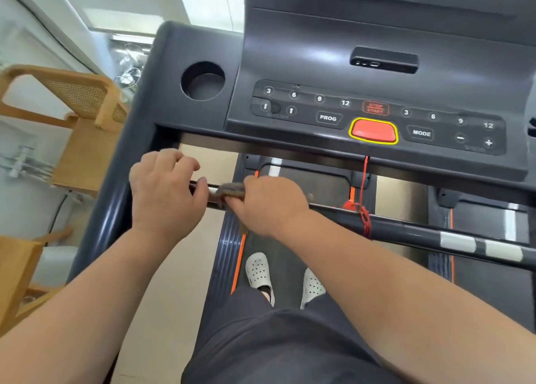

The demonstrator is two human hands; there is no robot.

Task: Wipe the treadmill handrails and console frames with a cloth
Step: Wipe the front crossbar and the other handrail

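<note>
At centre frame, the grey cloth [232, 188] is wrapped round the handrail [406, 227] and is gripped there by the right hand [269, 206]. Just left of it, the bare rail is grasped by the left hand [165, 192], fingers curled over it. The console [377, 117] is located above, at upper right.

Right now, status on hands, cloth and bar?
Left hand grips bar. Right hand wraps cloth round bar. Red cord looped on bar, just right of right hand.
</note>
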